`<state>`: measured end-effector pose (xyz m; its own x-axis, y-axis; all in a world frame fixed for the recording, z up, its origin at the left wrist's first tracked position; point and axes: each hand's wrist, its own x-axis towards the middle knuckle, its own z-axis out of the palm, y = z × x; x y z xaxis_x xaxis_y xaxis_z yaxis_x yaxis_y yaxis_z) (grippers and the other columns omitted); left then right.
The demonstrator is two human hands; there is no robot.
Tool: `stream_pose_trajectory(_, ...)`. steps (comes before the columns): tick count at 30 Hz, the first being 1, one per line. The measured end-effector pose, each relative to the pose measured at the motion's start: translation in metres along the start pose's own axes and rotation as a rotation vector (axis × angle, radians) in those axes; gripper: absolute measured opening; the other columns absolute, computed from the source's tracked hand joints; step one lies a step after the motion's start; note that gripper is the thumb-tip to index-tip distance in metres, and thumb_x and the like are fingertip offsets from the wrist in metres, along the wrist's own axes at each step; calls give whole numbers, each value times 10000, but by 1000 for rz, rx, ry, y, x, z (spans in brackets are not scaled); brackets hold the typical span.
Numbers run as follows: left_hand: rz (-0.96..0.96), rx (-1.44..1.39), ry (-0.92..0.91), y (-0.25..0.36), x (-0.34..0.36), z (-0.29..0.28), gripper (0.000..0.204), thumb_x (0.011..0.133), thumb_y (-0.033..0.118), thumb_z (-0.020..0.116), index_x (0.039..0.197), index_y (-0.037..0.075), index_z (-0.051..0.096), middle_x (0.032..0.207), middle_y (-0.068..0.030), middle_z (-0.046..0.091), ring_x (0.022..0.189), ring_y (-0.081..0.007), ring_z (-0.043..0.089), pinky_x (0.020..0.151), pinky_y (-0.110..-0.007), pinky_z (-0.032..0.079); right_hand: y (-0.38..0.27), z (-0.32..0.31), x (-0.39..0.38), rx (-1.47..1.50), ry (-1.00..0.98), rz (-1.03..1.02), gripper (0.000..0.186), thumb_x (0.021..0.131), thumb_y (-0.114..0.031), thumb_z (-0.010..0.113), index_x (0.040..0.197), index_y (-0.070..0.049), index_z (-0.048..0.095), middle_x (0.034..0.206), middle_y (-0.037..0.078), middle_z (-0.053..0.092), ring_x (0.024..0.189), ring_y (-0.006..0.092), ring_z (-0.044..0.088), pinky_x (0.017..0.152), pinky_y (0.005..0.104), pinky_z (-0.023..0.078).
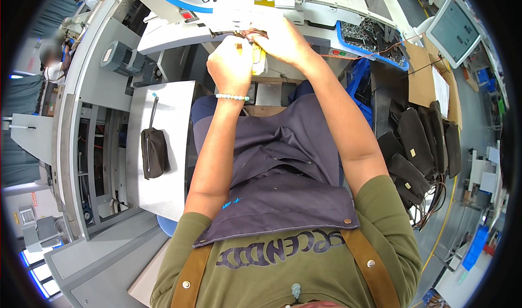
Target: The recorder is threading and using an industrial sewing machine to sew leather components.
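Note:
My left hand (231, 63) is closed in a fist at the front edge of the white machine (228, 17), a beaded bracelet on its wrist. What its fingers grip is hidden behind the knuckles. Beside it, my right hand (281, 40) reaches in from the right with bent fingers, partly washed out by glare. A narrow brown strip (253, 32) shows between the two hands, at the right hand's fingertips. Just below hangs a yellow part (258, 59) of the machine, partly covered by the left hand.
On a white side table (179, 98) at left lies a dark zipped pouch (154, 153) with a strap. A blue tray (375, 41) of small metal pieces stands at right. Several dark pouches (416, 136) are piled near a cardboard box (421, 79). A screen (454, 29) stands far right.

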<state>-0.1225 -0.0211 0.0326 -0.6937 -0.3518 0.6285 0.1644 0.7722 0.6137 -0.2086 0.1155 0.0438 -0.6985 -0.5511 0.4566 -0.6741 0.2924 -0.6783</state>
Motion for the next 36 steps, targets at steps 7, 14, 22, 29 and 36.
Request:
stream_pose_trajectory(7, 8, -33, 16, 1, 0, 0, 137, 855, 183, 708, 860, 46, 722, 784, -143, 725, 719, -313, 723, 690, -380, 559, 12, 9, 2, -104, 124, -96, 210, 895, -211, 638, 1055, -123, 740, 909, 131, 726, 838, 311, 700, 737, 405, 542)
stream_pose_trajectory(14, 175, -8, 49, 3, -18, -24, 142, 879, 46, 692, 1011, 23, 741, 898, -132, 717, 738, -258, 697, 659, -334, 537, -17, -19, -35, -225, 71, 47, 191, 878, -196, 643, 973, -49, 718, 877, 132, 707, 773, 299, 672, 692, 388, 520)
stream_pose_trajectory(22, 409, -30, -177, -3, -26, -29, 159, 859, 18, 735, 1017, 35, 742, 922, -122, 713, 723, -249, 697, 632, -318, 542, -66, -48, -77, 364, -425, -51, 80, 831, -13, 661, 904, 1, 691, 811, 49, 643, 726, 130, 567, 637, 282, 443)
stream_pose_trajectory(29, 425, -104, 112, -15, -18, -47, 179, 755, -60, 753, 911, 28, 739, 884, -103, 721, 767, -264, 699, 678, -341, 556, -72, -49, -82, 250, -500, -111, 86, 830, 13, 646, 907, 13, 683, 824, 105, 643, 737, 210, 612, 666, 331, 478)
stream_pose_trajectory(36, 456, -41, 232, -19, -10, -75, 160, 804, -64, 780, 950, 2, 771, 900, -120, 761, 805, -209, 732, 730, -293, 582, -70, -42, -79, -14, -240, 100, 175, 848, -90, 666, 978, 0, 740, 827, 145, 690, 734, 264, 656, 680, 363, 498)
